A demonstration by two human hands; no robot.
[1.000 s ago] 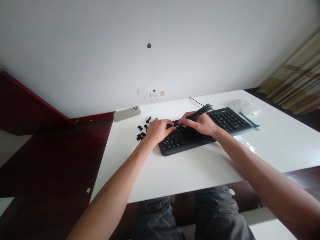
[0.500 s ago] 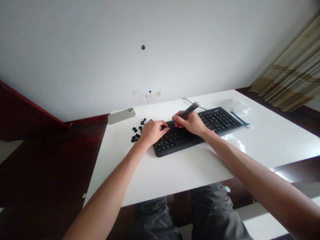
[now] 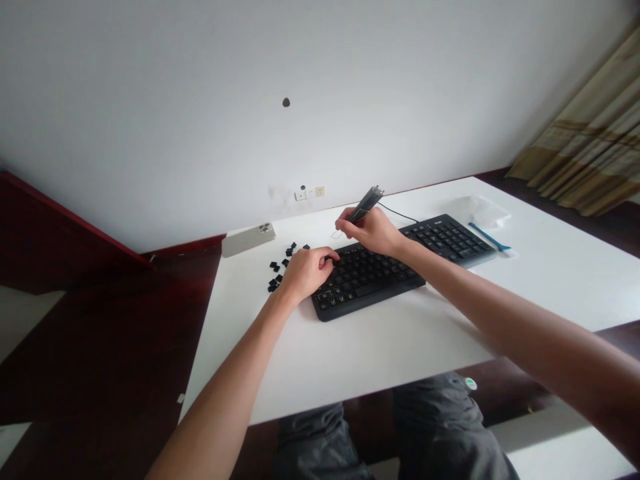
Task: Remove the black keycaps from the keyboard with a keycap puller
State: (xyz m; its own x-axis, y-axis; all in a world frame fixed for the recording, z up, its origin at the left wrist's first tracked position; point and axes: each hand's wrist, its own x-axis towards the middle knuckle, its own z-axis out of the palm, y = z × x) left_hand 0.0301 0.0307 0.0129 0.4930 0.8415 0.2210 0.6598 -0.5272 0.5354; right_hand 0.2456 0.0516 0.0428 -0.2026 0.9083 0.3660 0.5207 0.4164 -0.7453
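Where the keyboard ends, a clear bag lies.

On the counter, a keyboard sits in the middle, with loose keycaps to its left and a phone behind them. To the keyboard's right lie a plastic bag and, just in front of it, a pry tool. The left hand rests on the keyboard's left end; the right hand holds a puller above its back edge.
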